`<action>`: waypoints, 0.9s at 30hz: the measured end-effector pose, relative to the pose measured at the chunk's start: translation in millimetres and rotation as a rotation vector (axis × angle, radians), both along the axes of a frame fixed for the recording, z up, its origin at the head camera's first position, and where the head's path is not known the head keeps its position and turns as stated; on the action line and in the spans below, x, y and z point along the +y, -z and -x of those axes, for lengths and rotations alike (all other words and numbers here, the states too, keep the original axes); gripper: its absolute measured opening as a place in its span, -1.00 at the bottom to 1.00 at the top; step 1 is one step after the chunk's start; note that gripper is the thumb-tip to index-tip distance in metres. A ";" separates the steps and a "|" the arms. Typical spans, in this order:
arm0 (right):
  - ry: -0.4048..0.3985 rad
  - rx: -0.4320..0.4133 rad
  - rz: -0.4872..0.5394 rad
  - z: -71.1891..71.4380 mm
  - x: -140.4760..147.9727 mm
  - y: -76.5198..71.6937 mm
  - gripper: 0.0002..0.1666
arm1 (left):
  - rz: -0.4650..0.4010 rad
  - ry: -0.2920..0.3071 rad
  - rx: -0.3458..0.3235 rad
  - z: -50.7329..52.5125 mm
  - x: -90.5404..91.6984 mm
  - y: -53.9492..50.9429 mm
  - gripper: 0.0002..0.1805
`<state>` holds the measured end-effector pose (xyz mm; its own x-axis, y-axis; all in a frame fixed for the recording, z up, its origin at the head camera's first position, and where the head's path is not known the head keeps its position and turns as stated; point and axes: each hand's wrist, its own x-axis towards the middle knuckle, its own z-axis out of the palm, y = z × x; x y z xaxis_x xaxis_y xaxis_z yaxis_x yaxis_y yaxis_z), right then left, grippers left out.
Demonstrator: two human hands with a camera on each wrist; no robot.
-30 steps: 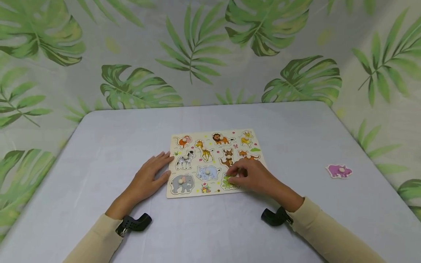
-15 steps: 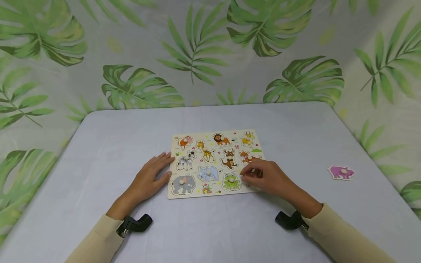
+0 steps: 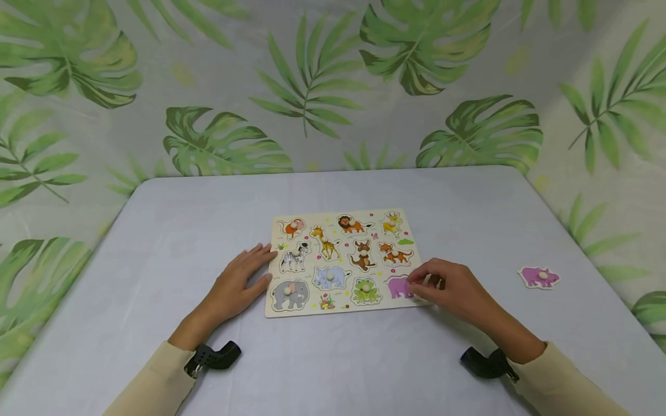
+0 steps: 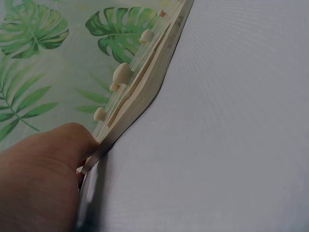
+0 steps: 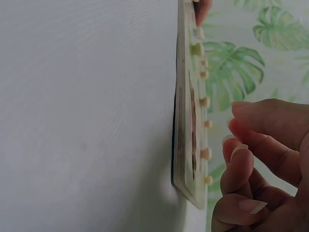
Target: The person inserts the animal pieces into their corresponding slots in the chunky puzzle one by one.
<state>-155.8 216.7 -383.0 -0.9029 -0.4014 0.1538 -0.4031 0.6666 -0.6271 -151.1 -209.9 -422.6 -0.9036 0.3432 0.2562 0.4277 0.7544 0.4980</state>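
A wooden knob puzzle board (image 3: pixel 340 303) lies on the table with animal pieces such as an elephant (image 3: pixel 289 293), a frog (image 3: pixel 366 290) and a zebra (image 3: pixel 295 257). My left hand (image 3: pixel 236 283) rests at its left edge; in the left wrist view the thumb (image 4: pixel 79 140) touches the board's side. Above the lower right corner hovers my right hand (image 3: pixel 452 283), partly covering a purple hippo picture (image 3: pixel 398 287). Its bent fingers (image 5: pixel 270 116) hold nothing and stand apart from the knobs in the right wrist view. A loose purple hippo piece (image 3: pixel 539 277) lies at the far right.
A white cloth covers the table (image 3: pixel 208 202). Behind it hangs a leaf-patterned backdrop (image 3: pixel 333 86). Each wrist carries a black camera mount, the left one (image 3: pixel 213 355) and the right one (image 3: pixel 489 364) both above the table.
My right hand has moved right from the frog piece, leaving the frog, and then the hippo picture, in sight. My left hand stays at the board's edge.
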 end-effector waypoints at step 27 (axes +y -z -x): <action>0.221 -0.031 0.001 -11.5 55.9 0.5 -0.75 | -0.013 0.000 -0.023 -0.3 0.3 -2.9 -0.46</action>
